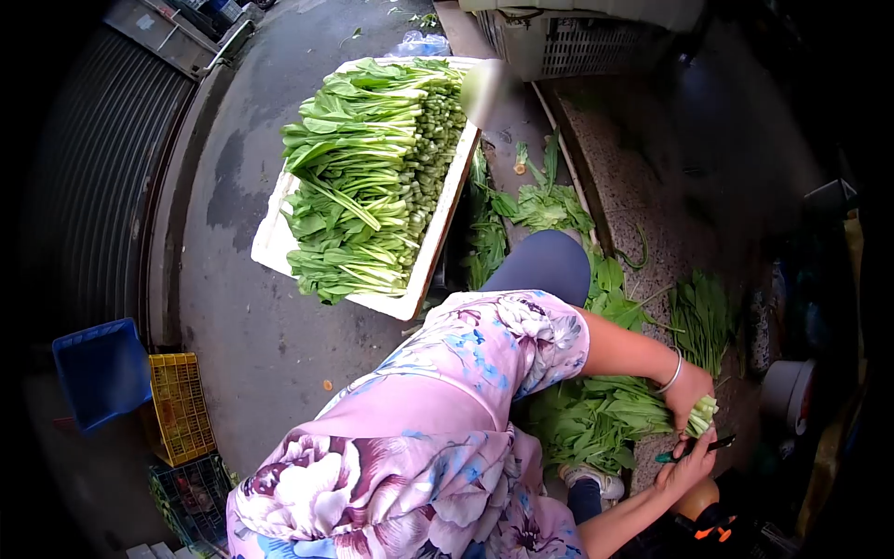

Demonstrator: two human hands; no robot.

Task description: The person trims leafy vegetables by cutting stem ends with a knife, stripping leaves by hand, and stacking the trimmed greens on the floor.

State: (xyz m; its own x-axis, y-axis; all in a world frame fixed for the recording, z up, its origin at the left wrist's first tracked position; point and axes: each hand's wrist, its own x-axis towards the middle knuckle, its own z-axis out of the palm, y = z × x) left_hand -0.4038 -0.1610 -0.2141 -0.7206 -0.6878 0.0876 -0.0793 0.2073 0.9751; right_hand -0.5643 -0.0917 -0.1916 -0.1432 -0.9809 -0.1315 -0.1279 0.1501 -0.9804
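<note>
My left hand [687, 391], with a bracelet at the wrist, is closed round a bunch of leafy greens [703, 416]. The pale stem ends stick out of the fist. Just below, my right hand [687, 463] grips a knife [719, 443] with a green handle end and a dark blade, close to the stems. Beneath my left forearm lies a heap of loose greens [596, 419]; another bundle of leaves [700, 321] rests on the stone ledge beyond that arm.
A white foam box [279, 238] packed with rows of trimmed greens [372, 177] stands on my left side. Loose leaves [549, 207] lie by the kerb. Blue [102, 373] and yellow crates [182, 405] stand behind me. A white bucket [789, 396] is in front.
</note>
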